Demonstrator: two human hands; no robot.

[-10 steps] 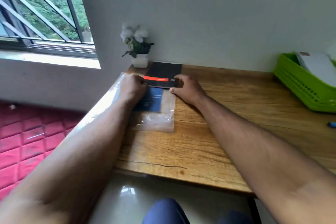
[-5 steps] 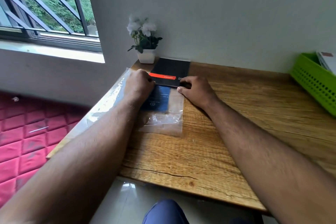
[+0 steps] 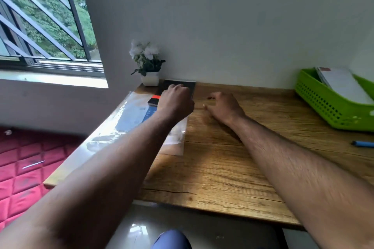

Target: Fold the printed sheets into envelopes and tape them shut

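Now the left hand (image 3: 175,100) lies curled over the black booklet (image 3: 183,85) at twelve o'clock on the desk (image 3: 222,168); whether it grips cannot be told. At one o'clock the right hand (image 3: 223,107) rests with fingers spread, holding nothing. Plastic sleeves (image 3: 129,115) with blue sheets lie at ten o'clock. A green basket (image 3: 323,105) sits at two.
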